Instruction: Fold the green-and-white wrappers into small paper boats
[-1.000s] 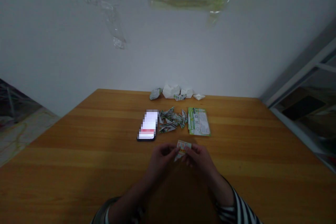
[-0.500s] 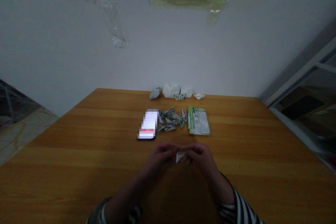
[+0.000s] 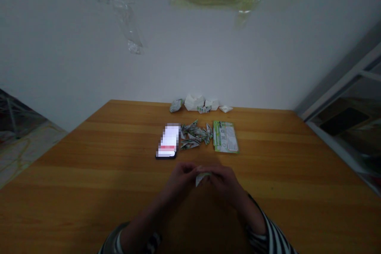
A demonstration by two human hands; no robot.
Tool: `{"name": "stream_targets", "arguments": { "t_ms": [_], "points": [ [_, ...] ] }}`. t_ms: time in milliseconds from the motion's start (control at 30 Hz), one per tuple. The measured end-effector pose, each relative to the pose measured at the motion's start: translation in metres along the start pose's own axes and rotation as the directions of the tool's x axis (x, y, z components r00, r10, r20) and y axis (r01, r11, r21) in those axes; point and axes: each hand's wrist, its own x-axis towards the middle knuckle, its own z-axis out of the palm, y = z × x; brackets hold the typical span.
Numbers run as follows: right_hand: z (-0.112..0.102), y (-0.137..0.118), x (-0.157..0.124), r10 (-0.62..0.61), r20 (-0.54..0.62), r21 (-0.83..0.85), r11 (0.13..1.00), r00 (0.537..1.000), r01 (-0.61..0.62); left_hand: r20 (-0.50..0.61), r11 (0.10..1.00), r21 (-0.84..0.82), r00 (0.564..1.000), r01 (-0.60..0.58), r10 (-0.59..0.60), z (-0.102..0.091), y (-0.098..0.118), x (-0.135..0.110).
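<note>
A small folded piece of paper (image 3: 201,178), pale with a pointed lower corner, is pinched between my two hands above the near half of the table. My left hand (image 3: 184,174) grips its left side with thumb and fingers. From the other side my right hand (image 3: 222,176) closes on it, and its fingers reach across the top edge. Much of the paper is hidden behind the fingers. Just beyond lies a heap of folded printed paper pieces (image 3: 195,133), with a stack of green-and-white printed sheets (image 3: 226,137) to its right.
A phone (image 3: 168,141) with a lit, blurred screen lies left of the heap. Along the back edge of the wooden table (image 3: 89,158) stand white folded papers (image 3: 194,103) and a printed folded piece (image 3: 176,105). Behind rises a wall (image 3: 208,55) with tape on it.
My right hand has shifted slightly left, its fingers now stretching further over the paper toward my left hand. The paper's visible corner has moved a little left and down.
</note>
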Motion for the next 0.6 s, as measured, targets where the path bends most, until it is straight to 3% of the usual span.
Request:
{"name": "stream_targets", "arguments": {
  "t_ms": [133, 233, 367, 500, 600],
  "points": [
    [0.002, 0.002, 0.000, 0.156, -0.001, 0.276, 0.949, 0.988, -0.150, -0.104, 0.997, 0.035, 0.992, -0.066, 0.070, 0.000, -0.002, -0.002],
    [0.007, 0.009, -0.001, 0.257, -0.023, 0.310, 0.921, 0.966, -0.237, -0.155, 0.993, 0.070, 0.982, -0.098, 0.108, 0.003, -0.002, -0.004],
    [0.013, 0.015, 0.001, 0.348, -0.117, 0.313, 0.902, 0.930, -0.298, -0.131, 0.990, 0.079, 0.983, -0.118, 0.128, 0.009, -0.003, -0.004],
    [0.014, 0.018, 0.003, 0.487, -0.151, 0.597, 0.739, 0.860, -0.314, -0.059, 0.974, 0.083, 0.975, -0.210, 0.215, 0.008, -0.004, -0.003],
    [0.017, 0.015, 0.001, 0.513, -0.081, 0.708, 0.633, 0.855, -0.313, 0.019, 0.919, 0.209, 0.941, -0.334, 0.338, 0.006, -0.003, -0.005]
  ]
}}
